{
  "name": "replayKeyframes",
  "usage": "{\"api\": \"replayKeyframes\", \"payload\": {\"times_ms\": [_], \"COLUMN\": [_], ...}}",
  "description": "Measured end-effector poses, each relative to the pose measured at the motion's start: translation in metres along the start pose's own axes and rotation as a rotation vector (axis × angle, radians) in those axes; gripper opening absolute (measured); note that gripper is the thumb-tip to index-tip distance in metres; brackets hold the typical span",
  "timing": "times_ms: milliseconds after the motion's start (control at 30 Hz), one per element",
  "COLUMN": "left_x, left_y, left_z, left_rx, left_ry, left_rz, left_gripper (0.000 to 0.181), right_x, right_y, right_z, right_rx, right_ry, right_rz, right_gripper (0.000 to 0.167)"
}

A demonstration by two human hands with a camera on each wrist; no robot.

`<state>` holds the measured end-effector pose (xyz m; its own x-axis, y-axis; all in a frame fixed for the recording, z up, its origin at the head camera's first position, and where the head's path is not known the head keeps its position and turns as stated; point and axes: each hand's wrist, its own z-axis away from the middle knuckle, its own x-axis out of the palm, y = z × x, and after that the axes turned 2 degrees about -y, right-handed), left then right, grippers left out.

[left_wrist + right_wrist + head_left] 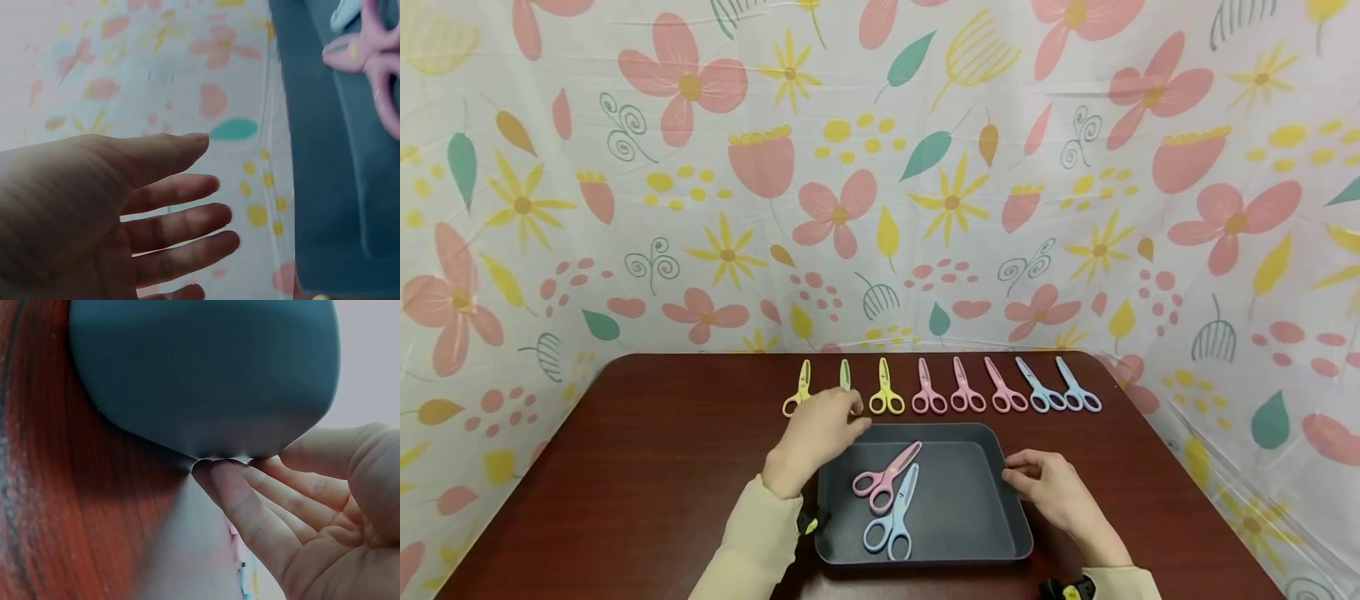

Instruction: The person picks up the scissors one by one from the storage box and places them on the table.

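Observation:
My left hand (820, 429) hovers over the far left corner of the dark grey tray (955, 500), nearest to a pair of green scissors (845, 375), whose handles it mostly hides. Loosely spread fingers, with nothing between them, show in the left wrist view on this hand (156, 206). My right hand (1056, 492) touches the tray's right outer wall, its fingers fairly straight in the right wrist view (312, 512). Inside the tray lie pink scissors (886, 481) and light blue scissors (895, 517), partly overlapping.
Behind the tray stands a row of scissors: yellow scissors (803, 385) and more yellow scissors (885, 387), several pink scissors (964, 387) and two pairs of blue scissors (1071, 383). A flowered curtain (880, 208) rises behind the dark red-brown table (655, 467).

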<state>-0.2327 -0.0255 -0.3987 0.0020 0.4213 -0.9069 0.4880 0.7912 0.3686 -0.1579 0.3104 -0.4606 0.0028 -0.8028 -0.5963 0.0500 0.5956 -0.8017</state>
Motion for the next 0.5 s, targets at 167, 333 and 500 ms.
{"api": "replayKeyframes", "payload": {"times_ms": [167,333,500], "left_x": [0.006,0.015,0.028], "left_y": [0.019,0.030,0.036], "left_z": [0.013,0.020,0.025], "left_rx": [0.018,-0.017,-0.039], "left_ry": [-0.013,0.029,0.006], "left_rz": [-0.077,-0.143,-0.214], "left_gripper": [0.020,0.021,0.025], "right_x": [0.000,0.000,0.001], "right_y": [0.000,-0.001,-0.001], "right_z": [-0.001,-0.001,0.000], "right_rx": [0.010,0.006,0.007], "right_ry": [-0.001,-0.005,-0.006], "right_rz": [0.009,0.008,0.014], "right_gripper": [0.018,0.018,0.018]}}
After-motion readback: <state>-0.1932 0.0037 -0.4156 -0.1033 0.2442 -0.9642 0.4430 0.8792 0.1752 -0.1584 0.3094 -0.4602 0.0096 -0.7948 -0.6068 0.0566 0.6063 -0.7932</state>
